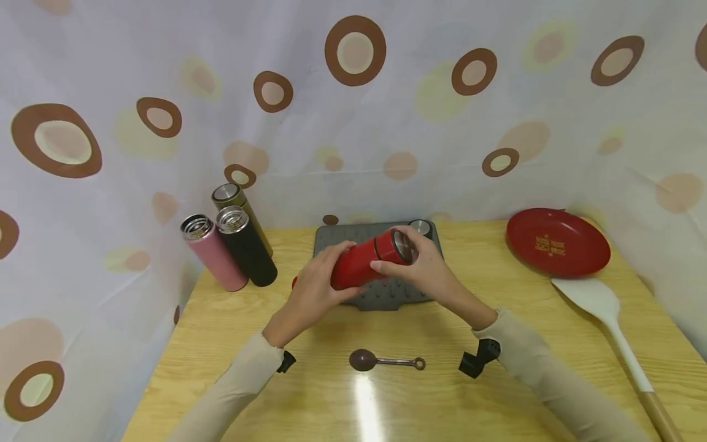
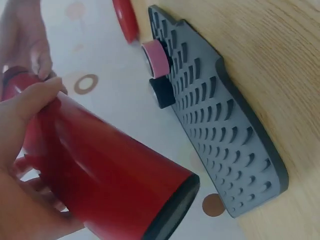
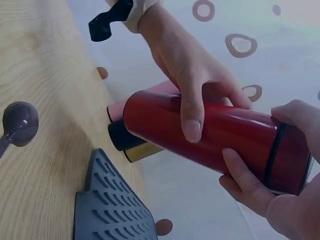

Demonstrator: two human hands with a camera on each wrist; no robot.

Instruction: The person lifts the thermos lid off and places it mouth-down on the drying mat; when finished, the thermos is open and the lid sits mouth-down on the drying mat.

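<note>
A red thermos flask is held tilted over the dark grey ridged mat, its lid end up and to the right. My left hand grips the body, thumb on one side and fingers round the other, as the right wrist view also shows. Round the flask's red lid, my right hand curls its thumb and fingers; a black ring marks the seam between lid and body. In the left wrist view, the flask's dark-rimmed base points toward the camera.
A pink lid and a black lid stand on the mat. At left are uncapped pink and black flasks, and a capped gold flask. A spoon lies in front; a red plate and white spatula lie right.
</note>
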